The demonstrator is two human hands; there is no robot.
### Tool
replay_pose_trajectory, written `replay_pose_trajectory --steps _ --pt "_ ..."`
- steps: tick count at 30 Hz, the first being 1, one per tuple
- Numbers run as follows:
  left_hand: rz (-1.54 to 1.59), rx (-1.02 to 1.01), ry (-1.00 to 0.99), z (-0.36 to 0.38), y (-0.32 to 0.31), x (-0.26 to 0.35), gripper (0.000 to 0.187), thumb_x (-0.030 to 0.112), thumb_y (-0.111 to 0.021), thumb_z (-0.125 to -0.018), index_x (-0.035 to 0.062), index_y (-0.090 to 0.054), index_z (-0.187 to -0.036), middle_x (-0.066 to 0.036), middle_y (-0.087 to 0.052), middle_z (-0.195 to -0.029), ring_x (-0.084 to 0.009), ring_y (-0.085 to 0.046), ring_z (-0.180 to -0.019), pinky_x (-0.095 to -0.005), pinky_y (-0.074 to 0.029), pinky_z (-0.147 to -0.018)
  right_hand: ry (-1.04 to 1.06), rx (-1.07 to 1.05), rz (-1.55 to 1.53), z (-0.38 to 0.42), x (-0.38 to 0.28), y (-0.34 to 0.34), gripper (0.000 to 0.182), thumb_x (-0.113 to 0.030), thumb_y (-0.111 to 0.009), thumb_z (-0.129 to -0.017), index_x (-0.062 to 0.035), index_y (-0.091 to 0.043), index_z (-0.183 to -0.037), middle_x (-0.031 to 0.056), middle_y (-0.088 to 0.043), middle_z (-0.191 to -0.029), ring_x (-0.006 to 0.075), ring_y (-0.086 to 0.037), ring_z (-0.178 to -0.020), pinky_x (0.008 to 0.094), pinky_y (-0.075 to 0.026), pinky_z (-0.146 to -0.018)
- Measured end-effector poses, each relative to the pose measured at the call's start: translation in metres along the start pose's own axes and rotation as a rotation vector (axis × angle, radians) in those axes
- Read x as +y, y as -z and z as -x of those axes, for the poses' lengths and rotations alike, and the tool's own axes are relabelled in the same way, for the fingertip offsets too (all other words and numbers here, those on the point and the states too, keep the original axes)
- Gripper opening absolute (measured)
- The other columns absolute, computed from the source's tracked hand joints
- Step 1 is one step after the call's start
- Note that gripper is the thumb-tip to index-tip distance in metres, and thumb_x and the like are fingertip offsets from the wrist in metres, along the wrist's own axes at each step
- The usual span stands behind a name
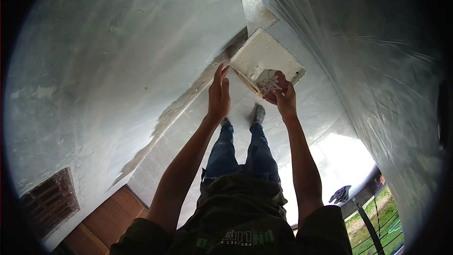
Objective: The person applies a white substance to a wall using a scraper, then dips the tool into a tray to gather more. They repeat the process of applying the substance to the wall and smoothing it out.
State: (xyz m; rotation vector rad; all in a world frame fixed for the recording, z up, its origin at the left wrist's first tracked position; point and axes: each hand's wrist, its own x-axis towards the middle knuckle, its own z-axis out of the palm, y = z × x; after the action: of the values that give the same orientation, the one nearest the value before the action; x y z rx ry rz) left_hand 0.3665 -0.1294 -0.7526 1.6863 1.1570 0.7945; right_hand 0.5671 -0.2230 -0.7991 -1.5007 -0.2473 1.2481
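Observation:
My left hand (219,95) is raised beside the wall with its fingers stretched out and nothing in it. To its right is a square, whitish tub (265,53) with a rough, coated surface and dirty edges. My right hand (285,100) is at the tub's near right corner, its fingers closed round a reddish-brown flat piece (282,79) smeared with whitish paste. I cannot tell exactly what kind of tool that piece is. It overlaps the near part of the tub in this view.
A grey plastered wall (104,66) rises on the left, with a brown vent grille (51,200) low in it. Clear plastic sheeting (377,66) hangs along the right. My feet (258,114) stand on pale floor. A dark cloth or glove (340,194) lies at lower right.

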Motion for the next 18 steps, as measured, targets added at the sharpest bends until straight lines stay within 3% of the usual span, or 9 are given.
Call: replay_pose_trajectory --steps 4,5,6,9,10,12,13,16,18 --pt "0.002 -0.065 0.05 0.003 -0.02 -0.034 0.05 0.017 -0.036 -0.103 -0.0031 -0.031 -0.148 -0.026 -0.053 -0.14 -0.0356 -0.057 -0.124 -0.0393 -0.04 -0.105 -0.047 0.014 -0.029 -0.022 0.048 0.014 0.04 -0.001 -0.061 -0.088 0.0098 -0.048 -0.125 0.0187 -0.057 -0.119 0.0304 -0.071 -0.088 0.0408 -0.067 -0.072" --pt "-0.023 -0.071 0.022 0.002 -0.025 -0.045 0.049 0.016 -0.036 -0.103 -0.0032 -0.032 -0.148 -0.026 -0.053 -0.14 -0.0353 -0.058 -0.123 -0.0388 -0.04 -0.104 -0.018 0.071 0.007 -0.027 0.06 0.015 0.031 -0.004 -0.061 -0.087 0.0115 -0.056 -0.114 0.0173 -0.062 -0.108 0.0291 -0.072 -0.087 0.0395 -0.066 -0.07" --pt "-0.019 -0.087 0.04 0.001 -0.029 -0.056 0.049 0.016 -0.036 -0.103 -0.0032 -0.032 -0.148 -0.026 -0.053 -0.14 -0.0353 -0.058 -0.123 -0.0388 -0.04 -0.104 -0.037 0.086 0.009 -0.034 0.069 0.018 0.031 -0.004 -0.061 -0.087 0.0115 -0.056 -0.114 0.0173 -0.062 -0.108 0.0291 -0.072 -0.087 0.0395 -0.066 -0.07" --pt "-0.008 -0.104 0.09 -0.007 -0.04 -0.079 0.048 0.016 -0.037 -0.103 -0.0033 -0.033 -0.146 -0.026 -0.054 -0.138 -0.0372 -0.057 -0.123 -0.0392 -0.04 -0.105 -0.096 0.164 0.277 -0.07 0.118 0.033 0.021 -0.009 -0.064 -0.082 0.0106 -0.066 -0.091 0.0163 -0.069 -0.084 0.029 -0.072 -0.085 0.0391 -0.064 -0.07" --pt "-0.006 -0.113 0.104 -0.007 -0.041 -0.087 0.048 0.016 -0.037 -0.103 -0.0033 -0.033 -0.146 -0.026 -0.054 -0.138 -0.0372 -0.057 -0.123 -0.0392 -0.04 -0.105 -0.111 0.17 0.279 -0.074 0.121 0.031 0.021 -0.009 -0.064 -0.082 0.0106 -0.066 -0.091 0.0163 -0.069 -0.084 0.029 -0.072 -0.085 0.0391 -0.064 -0.07" --pt "-0.002 -0.147 0.152 -0.007 -0.041 -0.102 0.047 0.017 -0.036 -0.103 -0.0034 -0.034 -0.146 -0.027 -0.054 -0.138 -0.0385 -0.056 -0.125 -0.0405 -0.039 -0.106 0.302 0.225 0.891 -0.078 0.129 0.026 0.022 -0.006 -0.063 -0.082 0.0046 -0.066 -0.101 0.0209 -0.069 -0.086 0.0366 -0.069 -0.073 0.0424 -0.058 -0.068" --pt "-0.006 -0.158 0.158 -0.007 -0.041 -0.112 0.047 0.017 -0.036 -0.103 -0.0034 -0.034 -0.146 -0.027 -0.054 -0.138 -0.0385 -0.056 -0.125 -0.0405 -0.039 -0.106 0.308 0.229 0.906 -0.083 0.137 0.022 0.021 -0.006 -0.062 -0.08 0.002 -0.069 -0.098 0.0243 -0.065 -0.09 0.0423 -0.065 -0.076 0.0473 -0.053 -0.07" --pt "-0.019 -0.171 0.143 -0.003 -0.042 -0.135 0.047 0.017 -0.036 -0.103 -0.0033 -0.034 -0.146 -0.027 -0.055 -0.137 -0.0394 -0.054 -0.126 -0.041 -0.039 -0.108 0.411 0.189 1.172 -0.095 0.16 0.006 0.022 -0.007 -0.061 -0.082 -0.0004 -0.069 -0.101 0.0201 -0.063 -0.09 0.0404 -0.064 -0.086 0.0477 -0.053 -0.074" --pt "-0.016 -0.204 0.209 0.003 -0.04 -0.144 0.047 0.017 -0.033 -0.104 -0.0046 -0.034 -0.146 -0.024 -0.055 -0.137 -0.0319 -0.051 -0.132 -0.0397 -0.034 -0.112 0.337 0.171 1.22 -0.099 0.173 -0.009 0.018 -0.009 -0.06 -0.084 -0.0023 -0.068 -0.099 0.0165 -0.061 -0.092 0.0376 -0.063 -0.094 0.0488 -0.054 -0.078"
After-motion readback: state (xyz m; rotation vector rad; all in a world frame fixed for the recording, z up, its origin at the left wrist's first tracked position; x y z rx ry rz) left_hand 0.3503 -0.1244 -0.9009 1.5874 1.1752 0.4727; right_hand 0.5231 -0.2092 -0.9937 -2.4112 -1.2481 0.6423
